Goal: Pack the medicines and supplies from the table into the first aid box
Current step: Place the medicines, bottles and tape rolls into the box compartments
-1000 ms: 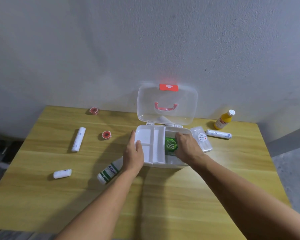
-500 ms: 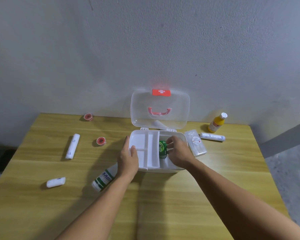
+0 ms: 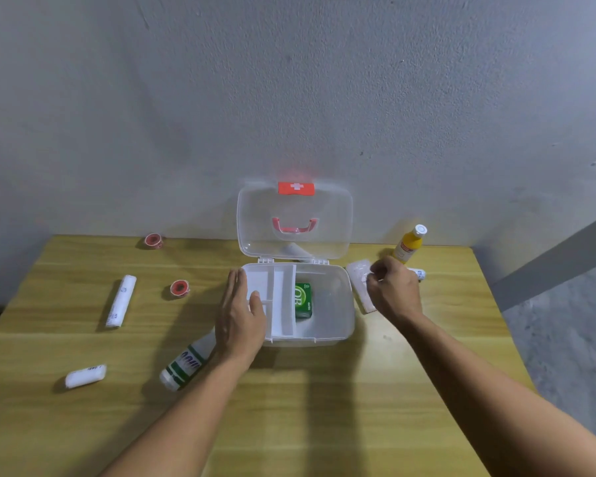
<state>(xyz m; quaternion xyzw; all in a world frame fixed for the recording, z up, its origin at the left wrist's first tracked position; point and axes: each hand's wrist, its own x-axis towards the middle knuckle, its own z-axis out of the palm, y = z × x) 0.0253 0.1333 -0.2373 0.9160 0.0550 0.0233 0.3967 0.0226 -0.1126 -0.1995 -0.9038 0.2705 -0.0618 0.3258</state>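
The translucent first aid box [image 3: 345, 306] stands open at the table's middle, its lid [image 3: 295, 215] upright against the wall. A white divided tray [image 3: 277, 297] fills its left half. A green box [image 3: 302, 300] lies in the right half. My left hand [image 3: 240, 315] rests flat along the box's left wall, thumb on the tray. My right hand [image 3: 393, 290] is outside the box to its right, fingers curled on the far end of a clear packet [image 3: 358, 282] that lies on the table.
A yellow bottle [image 3: 410, 244] and a white roll [image 3: 421, 273] sit far right. On the left lie a long bandage roll [image 3: 121, 301], two red tape rolls [image 3: 154, 241] [image 3: 179, 288], a small white roll [image 3: 85, 376] and a green-labelled white bottle [image 3: 186, 363].
My right hand let go of the green box inside the first aid box and moved right onto the clear packet. The left hand stayed on the box's left side.
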